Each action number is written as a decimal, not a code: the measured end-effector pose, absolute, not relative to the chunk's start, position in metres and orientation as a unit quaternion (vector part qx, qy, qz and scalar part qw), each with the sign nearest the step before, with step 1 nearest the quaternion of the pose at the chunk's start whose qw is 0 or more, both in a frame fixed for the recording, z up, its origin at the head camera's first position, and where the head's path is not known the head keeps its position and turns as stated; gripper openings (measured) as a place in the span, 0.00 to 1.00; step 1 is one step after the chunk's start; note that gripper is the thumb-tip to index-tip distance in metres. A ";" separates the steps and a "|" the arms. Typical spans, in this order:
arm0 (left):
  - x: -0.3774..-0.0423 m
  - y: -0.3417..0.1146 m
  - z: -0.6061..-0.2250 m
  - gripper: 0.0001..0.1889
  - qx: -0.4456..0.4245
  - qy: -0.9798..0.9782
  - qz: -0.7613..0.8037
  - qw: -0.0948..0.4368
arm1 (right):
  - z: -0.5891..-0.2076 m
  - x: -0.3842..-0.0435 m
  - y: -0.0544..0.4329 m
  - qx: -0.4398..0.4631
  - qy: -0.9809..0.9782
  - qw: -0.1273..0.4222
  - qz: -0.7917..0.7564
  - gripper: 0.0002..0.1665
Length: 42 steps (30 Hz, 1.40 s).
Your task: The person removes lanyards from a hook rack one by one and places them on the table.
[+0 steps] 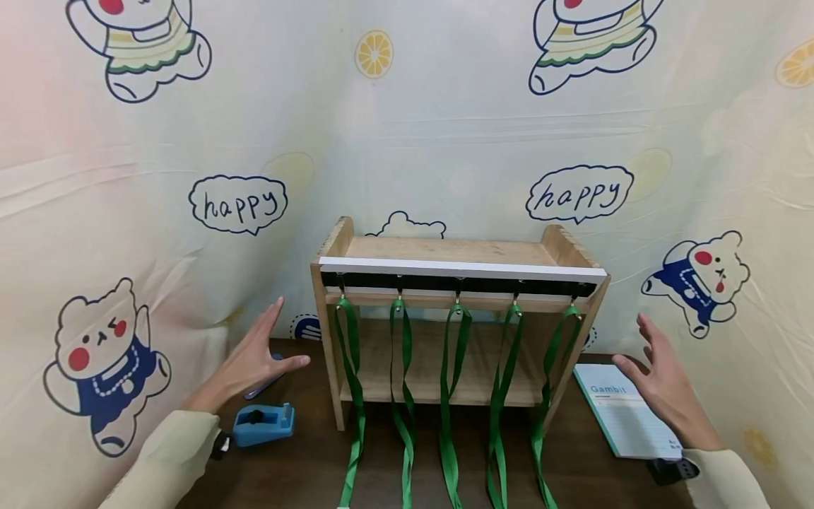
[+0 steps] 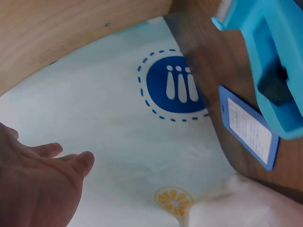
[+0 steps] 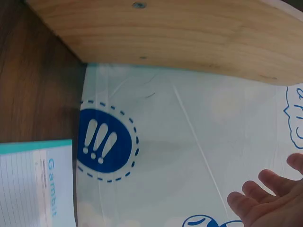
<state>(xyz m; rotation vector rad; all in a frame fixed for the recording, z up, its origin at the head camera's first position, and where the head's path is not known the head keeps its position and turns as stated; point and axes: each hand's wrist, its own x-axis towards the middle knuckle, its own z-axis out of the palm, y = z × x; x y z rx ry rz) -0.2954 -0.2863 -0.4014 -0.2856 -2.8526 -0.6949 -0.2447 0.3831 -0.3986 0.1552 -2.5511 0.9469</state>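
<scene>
Head view: on the left, the left hand [image 1: 253, 362] hovers near the tape dispenser [image 1: 273, 424], thumb spread from fingers, gripping nothing. Centre, the shelf [image 1: 445, 249] stands on the table [image 1: 299, 466], five green lanyards [image 1: 449, 452] hanging along its front. Right hand [image 1: 666, 382], also spread and empty, hovers near the notepad [image 1: 613, 410]. Apparently a hands-off moment; handling a lanyard would call for reaching inward and pinching.

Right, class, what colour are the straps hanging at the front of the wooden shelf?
The straps are green; the head view shows them best.
</scene>
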 end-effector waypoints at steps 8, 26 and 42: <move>-0.296 -0.279 -0.391 0.65 -0.097 -0.949 -0.288 0.084 | -0.392 -0.237 0.380 0.040 -0.887 0.216 0.407 0.50; -0.292 -0.263 -0.379 0.58 -0.111 -0.901 -0.416 0.049 | -0.382 -0.225 0.359 0.131 -0.727 0.221 0.636 0.39; -0.290 -0.247 -0.372 0.55 -0.138 -0.887 -0.438 0.054 | -0.357 -0.208 0.322 0.245 -0.605 0.235 0.720 0.33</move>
